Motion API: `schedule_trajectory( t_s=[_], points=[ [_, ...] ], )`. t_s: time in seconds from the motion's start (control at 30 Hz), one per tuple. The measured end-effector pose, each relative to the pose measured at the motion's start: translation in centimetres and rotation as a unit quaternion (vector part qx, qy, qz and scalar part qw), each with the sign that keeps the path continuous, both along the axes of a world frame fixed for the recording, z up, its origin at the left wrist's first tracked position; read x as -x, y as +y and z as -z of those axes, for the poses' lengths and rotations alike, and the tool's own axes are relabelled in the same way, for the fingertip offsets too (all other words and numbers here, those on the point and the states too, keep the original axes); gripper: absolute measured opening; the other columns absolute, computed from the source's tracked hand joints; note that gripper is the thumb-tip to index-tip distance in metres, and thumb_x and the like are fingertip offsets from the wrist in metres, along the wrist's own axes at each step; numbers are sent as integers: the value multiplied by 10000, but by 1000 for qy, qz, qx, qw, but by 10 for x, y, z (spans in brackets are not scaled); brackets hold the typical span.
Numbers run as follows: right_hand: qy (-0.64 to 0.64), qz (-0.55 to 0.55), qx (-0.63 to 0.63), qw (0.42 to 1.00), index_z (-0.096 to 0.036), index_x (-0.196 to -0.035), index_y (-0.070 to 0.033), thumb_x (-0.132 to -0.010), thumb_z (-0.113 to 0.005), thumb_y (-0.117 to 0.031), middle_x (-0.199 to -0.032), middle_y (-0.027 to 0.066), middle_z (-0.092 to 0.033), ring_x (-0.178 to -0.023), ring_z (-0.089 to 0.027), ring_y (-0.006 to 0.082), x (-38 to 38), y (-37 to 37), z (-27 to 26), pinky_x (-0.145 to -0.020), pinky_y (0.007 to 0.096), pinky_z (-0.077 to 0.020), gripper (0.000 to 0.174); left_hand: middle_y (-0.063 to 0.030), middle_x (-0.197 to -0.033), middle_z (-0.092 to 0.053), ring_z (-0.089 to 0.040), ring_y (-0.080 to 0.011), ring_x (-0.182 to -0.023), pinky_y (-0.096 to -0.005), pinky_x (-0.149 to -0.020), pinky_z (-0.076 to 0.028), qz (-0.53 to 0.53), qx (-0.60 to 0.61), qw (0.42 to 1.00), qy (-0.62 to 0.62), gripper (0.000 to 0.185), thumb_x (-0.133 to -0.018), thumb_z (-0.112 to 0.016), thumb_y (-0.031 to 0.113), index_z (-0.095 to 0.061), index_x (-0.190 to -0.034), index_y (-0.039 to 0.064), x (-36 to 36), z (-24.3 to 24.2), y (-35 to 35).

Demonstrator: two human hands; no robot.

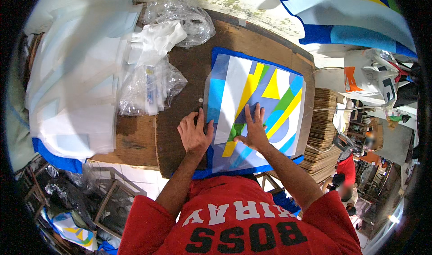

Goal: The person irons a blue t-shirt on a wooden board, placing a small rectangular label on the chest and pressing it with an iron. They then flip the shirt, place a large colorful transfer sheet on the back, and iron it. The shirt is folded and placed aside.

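A patterned sheet in white, yellow, green and blue lies flat on the brown wooden table under what looks like a translucent film, with blue material showing around its edges. My right hand rests with spread fingers on the middle of the sheet and grips nothing. At the sheet's left edge, my left hand lies palm down with its fingers apart, mostly on the dark tabletop. Whether its thumb touches the film cannot be told.
Stacked translucent sheets cover the table's left end. Crumpled clear plastic bags lie at the back, near a bag with packets. A tall stack of brown cardboard stands right of the table. Another person in red is farther right.
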State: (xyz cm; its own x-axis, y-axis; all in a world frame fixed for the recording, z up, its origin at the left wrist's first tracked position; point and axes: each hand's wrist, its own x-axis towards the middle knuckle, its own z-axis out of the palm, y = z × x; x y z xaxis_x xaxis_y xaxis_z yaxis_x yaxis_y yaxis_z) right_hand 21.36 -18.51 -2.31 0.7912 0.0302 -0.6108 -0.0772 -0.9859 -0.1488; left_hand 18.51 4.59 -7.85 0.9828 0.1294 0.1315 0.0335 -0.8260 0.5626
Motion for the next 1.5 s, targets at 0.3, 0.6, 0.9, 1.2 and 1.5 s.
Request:
schedule_trajectory(
  t_s=[0.3, 0.6, 0.9, 1.2, 1.5],
  points=[
    [-26, -31, 9, 999, -63, -1685, -220, -605, -979, -509, -1712, 300, 0, -1545, -23, 597, 0, -4, -7, -975, 848, -414, 1446, -113, -1238, -568, -518, -341, -1183, -512, -985, -430, -5, -13, 1000, -17, 533, -892, -780, 368, -673, -1348, 114, 0, -2, -1],
    [-171, 19, -73, 982, -413, -1568, -142, -752, -839, -531, -1577, 268, -378, -1453, -346, 513, -1, -26, -13, -1084, 638, -439, 1000, -153, -1242, -587, -530, -372, -1190, -518, -993, -442, -20, -38, 998, -50, 575, -827, -841, 362, -692, -1310, 88, 2, 3, -5],
    [-374, 40, -149, 915, -597, -1378, -69, -862, -781, -321, -1397, 208, -548, -1344, -491, 418, 114, -155, -8, -1129, 546, -386, 603, -215, -1351, -603, -543, -421, -1268, -554, -1055, -454, -59, -108, 989, -76, 644, -829, -845, 350, -639, -1356, 42, 13, 4, -18],
    [-385, 20, -112, 916, -542, -1484, -76, -920, -716, -445, -1567, 204, -429, -1545, -279, 414, 190, -225, 29, -1271, 557, -234, 696, -235, -1505, -538, -490, -429, -1403, -563, -1143, -383, 47, -188, 971, -144, 560, -914, -760, 281, -616, -1382, 8, 121, -3, -87],
    [-396, 32, -157, 904, -545, -1486, -88, -941, -667, -494, -1556, 175, -460, -1537, -298, 397, 193, -237, 40, -1278, 550, -206, 690, -213, -1522, -537, -475, -416, -1423, -568, -1153, -362, 106, -224, 968, -43, 582, -932, -739, 331, -611, -1408, 22, 145, -10, -107]
  ],
)
